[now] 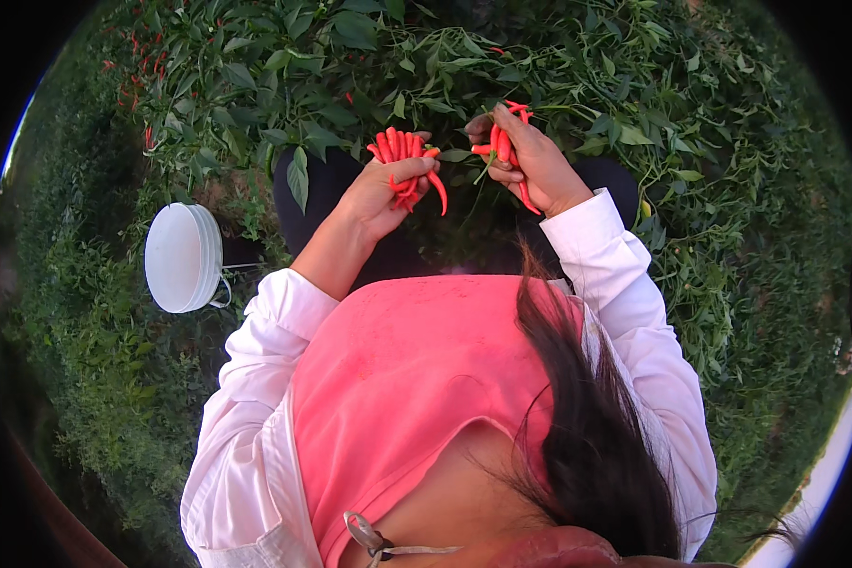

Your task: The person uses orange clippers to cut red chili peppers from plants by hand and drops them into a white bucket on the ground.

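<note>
My left hand (pixel 383 188) is closed round a thick bunch of red chili peppers (pixel 401 145), which stick out above and below the fingers. To its right, a short gap apart, my right hand (pixel 529 153) holds several more red chili peppers (pixel 503 145); one of them shows a green stem hanging down. Both hands are in front of my knees, at the edge of the pepper plants (pixel 426 64). Parts of the fingers are hidden by the peppers.
A white plastic bucket (pixel 177 259) with a handle lies or stands tilted among low greenery at the left. Leafy pepper plants spread across the far side and the right. More red peppers (pixel 145 71) hang on plants at the upper left.
</note>
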### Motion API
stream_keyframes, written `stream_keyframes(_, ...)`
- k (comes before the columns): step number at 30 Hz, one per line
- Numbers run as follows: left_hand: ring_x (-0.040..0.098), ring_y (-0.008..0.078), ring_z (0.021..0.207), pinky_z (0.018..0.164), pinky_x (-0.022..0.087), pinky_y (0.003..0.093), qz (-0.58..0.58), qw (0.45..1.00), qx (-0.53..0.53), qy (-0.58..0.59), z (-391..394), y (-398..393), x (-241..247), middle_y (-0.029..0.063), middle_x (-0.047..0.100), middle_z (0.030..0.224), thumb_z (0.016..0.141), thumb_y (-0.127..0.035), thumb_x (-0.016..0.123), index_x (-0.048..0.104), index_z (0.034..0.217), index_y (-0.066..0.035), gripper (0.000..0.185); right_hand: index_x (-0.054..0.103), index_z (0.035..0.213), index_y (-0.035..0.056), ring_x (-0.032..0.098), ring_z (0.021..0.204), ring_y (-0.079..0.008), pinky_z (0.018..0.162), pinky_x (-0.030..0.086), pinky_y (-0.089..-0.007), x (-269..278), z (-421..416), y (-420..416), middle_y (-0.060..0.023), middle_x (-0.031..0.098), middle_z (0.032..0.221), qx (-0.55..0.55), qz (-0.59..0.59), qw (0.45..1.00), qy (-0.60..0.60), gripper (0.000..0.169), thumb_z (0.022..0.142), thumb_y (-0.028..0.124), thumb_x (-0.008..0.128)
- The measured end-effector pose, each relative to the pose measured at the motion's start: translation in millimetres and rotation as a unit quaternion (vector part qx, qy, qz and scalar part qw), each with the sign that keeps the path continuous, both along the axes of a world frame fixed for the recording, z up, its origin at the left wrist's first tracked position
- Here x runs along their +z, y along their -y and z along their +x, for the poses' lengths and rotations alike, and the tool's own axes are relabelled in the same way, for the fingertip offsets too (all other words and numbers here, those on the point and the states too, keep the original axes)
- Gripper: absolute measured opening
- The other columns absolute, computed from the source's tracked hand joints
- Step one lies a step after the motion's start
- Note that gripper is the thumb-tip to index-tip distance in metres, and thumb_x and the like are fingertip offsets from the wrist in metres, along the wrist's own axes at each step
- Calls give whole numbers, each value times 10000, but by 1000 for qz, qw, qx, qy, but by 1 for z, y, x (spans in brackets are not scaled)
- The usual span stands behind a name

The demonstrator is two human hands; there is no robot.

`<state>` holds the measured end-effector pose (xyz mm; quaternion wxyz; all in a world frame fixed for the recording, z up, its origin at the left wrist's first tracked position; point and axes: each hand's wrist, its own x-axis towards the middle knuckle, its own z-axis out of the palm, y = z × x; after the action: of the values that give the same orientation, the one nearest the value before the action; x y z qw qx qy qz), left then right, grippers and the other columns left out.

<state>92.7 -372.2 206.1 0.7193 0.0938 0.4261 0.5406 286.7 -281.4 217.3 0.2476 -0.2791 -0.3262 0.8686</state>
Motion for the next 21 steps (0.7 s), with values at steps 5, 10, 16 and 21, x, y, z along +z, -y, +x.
stream_keyframes(5,598,123,777,606,471,221,16,998,19,-59,7,-5,12,69,605,943,784,0,643,482,1112,-47,368,558,1060,31,339,481,-12,412,260,-159,-12,-5,4,10,518,774,41,91,992,78,361,944,360,467)
stream_keyframes(10,585,109,727,599,446,224,35,996,3,-84,16,-10,2,40,609,841,750,38,646,566,933,-46,217,534,1176,121,329,508,-3,434,249,-164,-14,-12,16,73,451,699,76,143,979,127,369,930,393,482)
stream_keyframes(16,603,125,806,712,483,257,62,978,-35,-196,29,-12,-2,39,608,914,712,35,692,552,1010,-44,339,544,1082,101,359,534,-12,452,270,-178,-28,-16,19,66,457,681,62,168,967,182,353,943,410,448)
stream_keyframes(21,619,143,818,762,495,267,49,985,-108,-126,21,-14,-16,48,624,900,697,39,709,548,1041,-41,388,579,932,10,502,619,-88,568,420,-254,-24,-11,17,6,553,718,118,309,922,203,337,941,330,475)
